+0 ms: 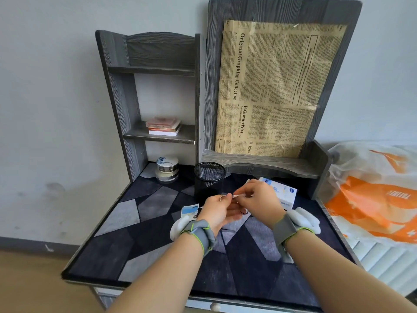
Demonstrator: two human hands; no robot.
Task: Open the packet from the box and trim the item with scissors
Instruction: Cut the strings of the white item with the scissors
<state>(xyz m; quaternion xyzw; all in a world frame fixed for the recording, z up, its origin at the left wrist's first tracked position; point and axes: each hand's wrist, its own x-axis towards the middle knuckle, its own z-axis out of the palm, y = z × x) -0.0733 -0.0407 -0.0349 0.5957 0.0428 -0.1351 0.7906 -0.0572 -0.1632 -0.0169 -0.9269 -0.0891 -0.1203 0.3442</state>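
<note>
My left hand (215, 214) holds small metal scissors (243, 211); one ring handle shows by the thumb and another below my right hand. My right hand (259, 199) pinches a thin white strip (238, 195) and holds it against the fingertips of my left hand, above the desk mat. The scissor blades are hidden behind my hands. A torn white and blue packet (190, 211) lies on the mat just left of my left hand. Behind my right hand, on the desk, lies the white and blue box (284, 193).
A black mesh pen cup (209, 179) stands just behind my hands. Stacked round jars (167, 170) sit at the back left under a grey shelf unit (126, 109) with books (163, 126). An orange and white plastic bag (370, 199) lies to the right of the desk.
</note>
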